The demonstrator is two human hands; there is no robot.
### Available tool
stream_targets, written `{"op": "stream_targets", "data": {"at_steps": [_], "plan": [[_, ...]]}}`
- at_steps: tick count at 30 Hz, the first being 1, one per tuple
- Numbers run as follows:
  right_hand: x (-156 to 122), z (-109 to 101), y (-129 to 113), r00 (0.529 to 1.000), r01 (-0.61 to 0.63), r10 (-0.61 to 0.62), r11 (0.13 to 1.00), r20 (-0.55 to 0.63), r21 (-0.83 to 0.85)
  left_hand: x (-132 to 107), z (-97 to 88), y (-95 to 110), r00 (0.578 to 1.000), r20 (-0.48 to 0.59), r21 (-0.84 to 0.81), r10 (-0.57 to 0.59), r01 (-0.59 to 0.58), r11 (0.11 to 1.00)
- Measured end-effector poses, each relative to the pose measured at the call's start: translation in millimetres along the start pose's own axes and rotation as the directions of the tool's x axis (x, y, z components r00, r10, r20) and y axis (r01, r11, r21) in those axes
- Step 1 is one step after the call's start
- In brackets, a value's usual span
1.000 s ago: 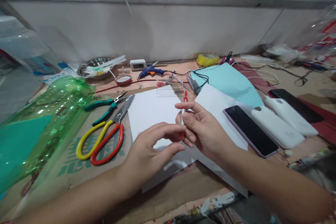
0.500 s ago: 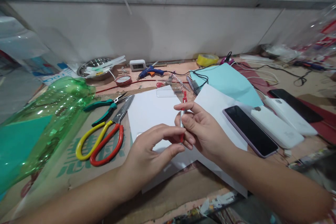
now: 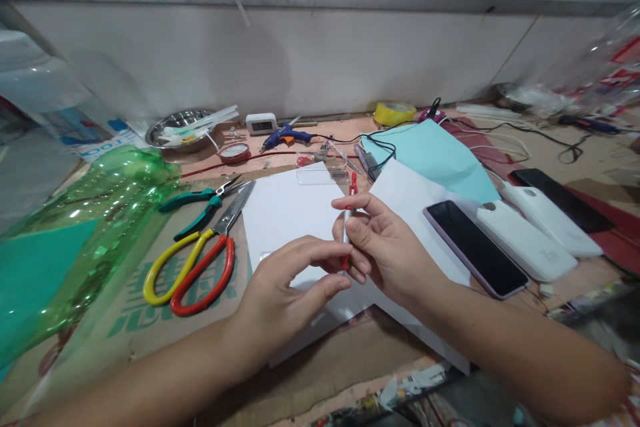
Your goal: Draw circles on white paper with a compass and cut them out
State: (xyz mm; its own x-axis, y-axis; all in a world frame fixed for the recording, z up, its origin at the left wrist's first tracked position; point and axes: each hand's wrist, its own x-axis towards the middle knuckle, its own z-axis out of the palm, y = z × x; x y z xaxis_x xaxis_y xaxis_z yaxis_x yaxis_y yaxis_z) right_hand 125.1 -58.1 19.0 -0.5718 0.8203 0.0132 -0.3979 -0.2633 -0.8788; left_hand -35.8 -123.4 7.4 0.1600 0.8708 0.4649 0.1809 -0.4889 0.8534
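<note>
My right hand [image 3: 383, 243] is closed round a slim red and silver pen-like tool [image 3: 347, 220], held upright over a white sheet of paper [image 3: 285, 213]. My left hand [image 3: 287, 287] pinches at the tool's lower red end with thumb and forefinger. A second white sheet [image 3: 407, 193] lies under my right wrist, partly overlapping the first.
Yellow and red scissors [image 3: 193, 267] and green pliers [image 3: 200, 203] lie to the left beside a cut green plastic bottle [image 3: 95, 213]. A phone [image 3: 475, 248] and white power banks [image 3: 525, 240] sit to the right. A clear plastic box [image 3: 320, 170], blue glue gun [image 3: 287, 137] and yellow tape [image 3: 395, 112] lie behind.
Hardly anything has moved. My left thumb and forefinger have closed slightly more onto the tool's lower end; my right hand keeps its hold.
</note>
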Motion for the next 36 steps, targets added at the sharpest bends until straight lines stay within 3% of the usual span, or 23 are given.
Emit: {"op": "stream_targets", "data": {"at_steps": [36], "plan": [[0.8, -0.8, -3.6, 0.999, -0.018, 0.018, 1.0, 0.027, -0.004, -1.0, -0.4, 1.3, 1.0, -0.005, 0.027, -0.01, 0.01, 1.0]]}}
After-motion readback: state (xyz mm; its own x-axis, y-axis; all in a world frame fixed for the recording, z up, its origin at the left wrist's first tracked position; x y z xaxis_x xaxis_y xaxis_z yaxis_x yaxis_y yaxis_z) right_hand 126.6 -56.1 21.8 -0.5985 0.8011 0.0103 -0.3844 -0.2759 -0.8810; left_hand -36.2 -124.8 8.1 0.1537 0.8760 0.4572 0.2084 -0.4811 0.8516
